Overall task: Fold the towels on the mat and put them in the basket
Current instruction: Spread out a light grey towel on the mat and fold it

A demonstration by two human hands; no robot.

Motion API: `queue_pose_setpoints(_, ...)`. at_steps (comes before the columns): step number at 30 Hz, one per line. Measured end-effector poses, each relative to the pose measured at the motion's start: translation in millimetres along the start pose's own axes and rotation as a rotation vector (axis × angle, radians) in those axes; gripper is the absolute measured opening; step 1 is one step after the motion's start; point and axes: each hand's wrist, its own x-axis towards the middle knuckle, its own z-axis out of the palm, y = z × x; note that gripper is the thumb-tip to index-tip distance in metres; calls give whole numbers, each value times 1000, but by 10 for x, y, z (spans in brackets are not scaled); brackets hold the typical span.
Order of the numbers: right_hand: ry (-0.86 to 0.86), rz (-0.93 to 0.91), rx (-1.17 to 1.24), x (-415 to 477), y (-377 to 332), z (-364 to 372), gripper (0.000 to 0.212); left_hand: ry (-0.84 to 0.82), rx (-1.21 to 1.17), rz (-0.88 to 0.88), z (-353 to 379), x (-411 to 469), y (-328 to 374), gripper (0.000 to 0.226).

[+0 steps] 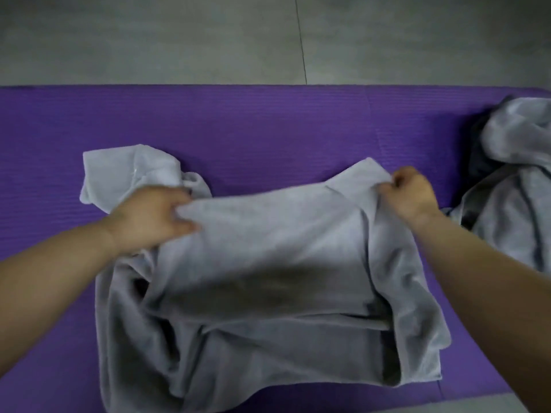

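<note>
We look down on a grey tiled floor (pixel 179 37) at the far side, with a thin dark seam running through it. Nearer to us, a purple ribbed mat (pixel 268 123) stretches from the left edge to the right edge. On the middle of the mat lies the large grey towel (pixel 268 248), rumpled. Its upper layer is drawn flat across the centre, loose folds bunch along its near and left sides, and one crumpled end trails off to the far left. At the right edge of the mat, well apart from it, sits a heap of more towels (pixel 512 189), grey with a darker cloth showing among them. Our left hand (pixel 149 219) grips the far left edge of the towel's upper layer, thumb and fingers closed on the cloth. Our right hand (pixel 411 192) pinches the far right corner of the same layer with curled fingers, the edge pulled taut between the two hands.
</note>
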Motion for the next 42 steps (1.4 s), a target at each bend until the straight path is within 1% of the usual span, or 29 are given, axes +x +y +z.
queue_pose_setpoints(1,86,8,86,65,-26,-91,23,203,-88,-33,-83,75,56,44)
queue_pose_setpoints(3,188,-13,217,229,-66,-240,20,557,-199,-136,-229,316,192,26)
queue_pose_setpoints(4,199,-29,260,298,-89,-286,19,656,-267,-177,-292,441,280,27)
queue_pose_setpoints(5,173,-28,290,335,-96,-311,28,691,-343,-200,-322,556,344,38)
queue_pose_setpoints(6,122,-10,301,355,-65,-307,43,652,-407,-222,-320,636,391,56)
queue_pose_setpoints(7,76,11,272,351,-7,-289,56,582,-398,-225,-276,667,401,71)
queue_pose_setpoints(8,52,30,214,313,82,-250,62,500,-312,-211,-198,664,386,80)
queue_pose_setpoints(11,-100,44,30,-22,386,-97,60,262,104,-128,72,455,273,77)
queue_pose_setpoints(12,-166,18,-54,-167,490,-49,59,192,173,-93,164,359,217,73)
queue_pose_setpoints(14,-232,-29,-211,-450,669,2,55,111,133,-93,289,181,117,68)
queue_pose_setpoints(16,-213,-73,-330,-659,798,27,54,138,38,-123,311,40,9,73)
queue_pose_setpoints(17,-194,-75,-382,-723,831,31,53,205,-9,-125,294,1,-28,74)
queue_pose_setpoints(19,-179,-69,-442,-756,850,47,52,351,-74,-187,213,-5,-143,59)
queue_pose_setpoints(20,-183,-57,-427,-738,829,56,51,393,-84,-268,152,6,-209,51)
queue_pose_setpoints(21,-191,-36,-363,-709,799,70,50,411,-88,-383,96,17,-329,51)
queue_pose_setpoints(23,-191,29,-199,-673,719,85,48,382,-120,-624,11,-16,-601,61)
queue_pose_setpoints(24,-178,42,-151,-662,695,83,45,327,-149,-691,-5,-68,-708,68)
queue_pose_setpoints(26,-136,28,-184,-612,698,43,40,243,-213,-706,43,-177,-819,68)
queue_pose_setpoints(29,-107,80,-292,-526,738,-143,42,230,-154,-622,142,-248,-782,45)
queue_pose_setpoints(31,-123,137,-381,-558,738,-215,45,153,-32,-597,128,-208,-695,28)
queue_pose_setpoints(32,-112,112,-444,-606,714,-202,47,115,37,-608,108,-180,-639,26)
queue_pose_setpoints(33,-79,36,-489,-658,700,-157,49,84,119,-625,94,-159,-604,27)
queue_pose_setpoints(35,-25,-217,-517,-736,674,12,48,74,278,-646,63,-147,-555,32)
queue_pose_setpoints(36,-19,-360,-532,-773,639,108,48,101,285,-644,35,-162,-530,31)
queue_pose_setpoints(37,-42,-489,-551,-810,574,192,50,160,220,-621,15,-179,-533,26)
queue_pose_setpoints(38,-75,-602,-568,-843,497,278,51,228,77,-590,-28,-212,-528,18)
queue_pose_setpoints(39,-102,-699,-574,-880,403,359,52,297,-96,-561,-70,-245,-553,19)
queue_pose_setpoints(40,-140,-785,-586,-917,307,438,52,356,-252,-566,-130,-294,-555,26)
queue_pose_setpoints(42,-270,-840,-678,-985,123,558,50,506,-481,-579,-271,-426,-582,31)
